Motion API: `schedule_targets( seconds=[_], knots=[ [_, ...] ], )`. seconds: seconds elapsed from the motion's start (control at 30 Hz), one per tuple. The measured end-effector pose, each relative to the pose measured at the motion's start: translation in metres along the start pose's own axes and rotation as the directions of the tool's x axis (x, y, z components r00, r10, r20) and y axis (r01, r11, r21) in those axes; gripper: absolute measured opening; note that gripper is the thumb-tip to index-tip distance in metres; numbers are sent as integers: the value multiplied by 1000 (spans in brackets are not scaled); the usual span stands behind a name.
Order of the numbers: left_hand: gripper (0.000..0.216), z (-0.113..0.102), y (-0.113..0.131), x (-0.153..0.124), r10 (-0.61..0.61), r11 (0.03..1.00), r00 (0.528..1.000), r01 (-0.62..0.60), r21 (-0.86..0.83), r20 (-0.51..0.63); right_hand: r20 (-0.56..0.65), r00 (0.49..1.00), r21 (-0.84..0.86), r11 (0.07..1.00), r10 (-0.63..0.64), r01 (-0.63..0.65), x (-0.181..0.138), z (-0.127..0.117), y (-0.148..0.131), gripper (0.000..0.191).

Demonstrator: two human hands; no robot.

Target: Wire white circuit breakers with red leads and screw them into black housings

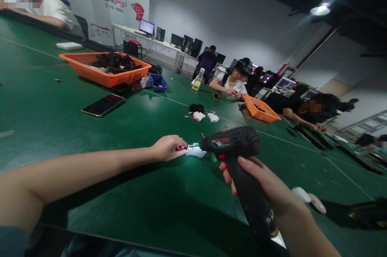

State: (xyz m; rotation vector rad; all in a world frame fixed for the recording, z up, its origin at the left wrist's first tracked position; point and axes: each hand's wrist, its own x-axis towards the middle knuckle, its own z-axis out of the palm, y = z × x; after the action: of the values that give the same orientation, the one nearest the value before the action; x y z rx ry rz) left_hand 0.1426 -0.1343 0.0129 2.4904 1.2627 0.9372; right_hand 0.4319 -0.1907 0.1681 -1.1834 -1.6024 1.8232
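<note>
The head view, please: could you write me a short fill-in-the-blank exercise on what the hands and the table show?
1. The right hand grips a black power drill, its tip at a small ____ part pinched by the left hand.
2. A phone lies flat on the ____ table.
3. The large basket behind the phone is ____.
Missing words: white, green, orange.

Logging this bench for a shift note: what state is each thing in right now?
left hand, closed on the white part, pressing it to the table.
right hand, wrapped round the handle of the electric screwdriver.
electric screwdriver, lifted off the table, tip at the white part.
phone, flat, screen dark.
orange basket, holding dark parts.
bottle, upright.
</note>
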Motion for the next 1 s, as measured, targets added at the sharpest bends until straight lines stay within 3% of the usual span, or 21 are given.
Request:
schedule_targets(
  seconds=[0.5,0.67,0.77,0.9,1.0],
  knots=[
    [25,-3,7,2,18,1000,1000,-18,15,10,16,1000,28,1000,-3,3,-1,0,-1,49],
    [23,-4,9,2,-4,1000,999,5,-11,38,-3,1000,114,993,-24,24,-5,-10,0,52],
    [25,-5,9,2,-64,998,996,65,-19,55,-71,992,123,986,-100,109,-6,-23,5,52],
    [28,-6,8,2,-83,996,994,85,-17,76,-243,929,-14,959,-279,285,6,-52,22,52],
    [26,-5,7,3,-78,997,994,77,23,80,-430,825,-315,917,-367,244,23,-84,36,56]
  ],
)
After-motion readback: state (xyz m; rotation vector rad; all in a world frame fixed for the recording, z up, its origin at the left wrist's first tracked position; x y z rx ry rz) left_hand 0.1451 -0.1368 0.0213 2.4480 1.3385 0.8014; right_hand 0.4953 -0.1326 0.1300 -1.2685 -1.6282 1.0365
